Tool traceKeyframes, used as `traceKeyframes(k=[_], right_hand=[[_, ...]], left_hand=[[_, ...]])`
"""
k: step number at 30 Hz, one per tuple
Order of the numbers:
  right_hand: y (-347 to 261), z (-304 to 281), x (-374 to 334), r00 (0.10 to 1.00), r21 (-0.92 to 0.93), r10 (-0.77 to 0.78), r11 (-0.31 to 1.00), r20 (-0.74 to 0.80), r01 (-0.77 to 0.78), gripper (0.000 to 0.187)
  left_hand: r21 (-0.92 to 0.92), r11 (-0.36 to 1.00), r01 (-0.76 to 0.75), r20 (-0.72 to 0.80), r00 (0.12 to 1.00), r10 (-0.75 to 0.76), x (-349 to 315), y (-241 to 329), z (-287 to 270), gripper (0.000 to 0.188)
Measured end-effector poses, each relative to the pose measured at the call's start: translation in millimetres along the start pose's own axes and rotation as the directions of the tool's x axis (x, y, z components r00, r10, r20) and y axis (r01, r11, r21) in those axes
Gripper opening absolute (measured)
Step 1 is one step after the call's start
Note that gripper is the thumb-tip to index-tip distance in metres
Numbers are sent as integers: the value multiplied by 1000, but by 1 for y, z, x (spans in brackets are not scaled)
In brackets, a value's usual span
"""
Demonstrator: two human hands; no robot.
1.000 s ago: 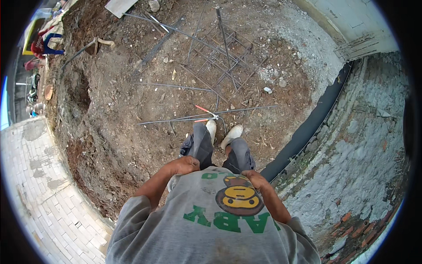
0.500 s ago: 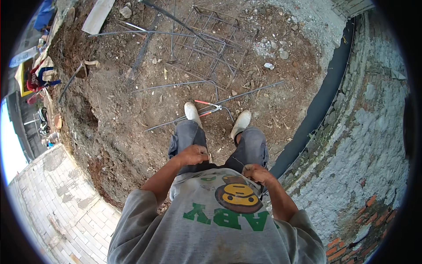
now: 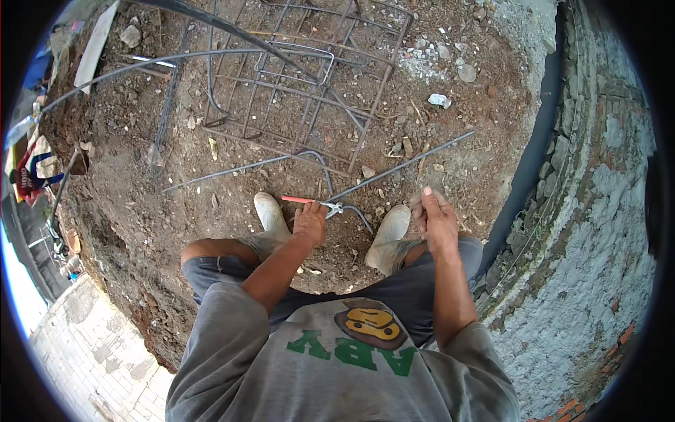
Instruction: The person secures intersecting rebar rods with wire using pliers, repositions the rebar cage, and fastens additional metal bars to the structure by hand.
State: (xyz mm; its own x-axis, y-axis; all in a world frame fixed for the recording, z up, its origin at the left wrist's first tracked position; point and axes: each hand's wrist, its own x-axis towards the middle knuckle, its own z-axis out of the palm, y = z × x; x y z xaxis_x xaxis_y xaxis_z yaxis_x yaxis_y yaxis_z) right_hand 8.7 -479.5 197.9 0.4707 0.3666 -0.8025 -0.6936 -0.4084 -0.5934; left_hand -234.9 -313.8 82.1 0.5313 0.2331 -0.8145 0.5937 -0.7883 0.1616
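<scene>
A pair of pincers (image 3: pixel 335 209) with red handles lies on the dirt between my boots, its jaws toward the right. My left hand (image 3: pixel 310 224) reaches down onto it, its fingers over one handle, which they mostly hide. On the right, near the toe of my right boot (image 3: pixel 391 228), my right hand (image 3: pixel 434 214) hovers with curled fingers and the thumb pointing forward; what it may pinch is too small to make out. Beside the pincers, a bent steel rod (image 3: pixel 320 169) and a straight rebar (image 3: pixel 404 164) lie on the ground.
Ahead lies a rebar cage (image 3: pixel 302 98), crossed by long bars (image 3: pixel 232 32). A dark channel (image 3: pixel 524 151) runs along the rough wall (image 3: pixel 583 260) on the right. At far left is a person in red (image 3: pixel 31 172). Stones and rubble dot the dirt.
I have bent lower with knees spread. My left hand has moved from my lap forward to the pincers. My right hand has moved forward and right, past my knee.
</scene>
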Motion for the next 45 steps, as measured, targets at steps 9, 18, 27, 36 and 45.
traceKeyframes(k=[9,18,27,36,45], right_hand=[[3,64,76,874,61,-368,928,318,369,33],[4,44,102,904,30,-316,946,289,321,33],[-21,-18,123,922,293,-381,891,68,347,37],[-18,-22,145,899,200,-426,894,99,402,35],[-23,-4,158,896,-189,-441,885,-49,425,21]], left_hand=[[363,926,-105,185,982,39,103,-32,82,32],[295,955,21,-146,989,23,107,-34,88,26],[20,994,-111,11,994,111,72,65,-19,28],[-450,873,-191,-597,791,-135,96,117,-64,28],[-985,-85,-152,-78,822,-564,224,21,-80,25]])
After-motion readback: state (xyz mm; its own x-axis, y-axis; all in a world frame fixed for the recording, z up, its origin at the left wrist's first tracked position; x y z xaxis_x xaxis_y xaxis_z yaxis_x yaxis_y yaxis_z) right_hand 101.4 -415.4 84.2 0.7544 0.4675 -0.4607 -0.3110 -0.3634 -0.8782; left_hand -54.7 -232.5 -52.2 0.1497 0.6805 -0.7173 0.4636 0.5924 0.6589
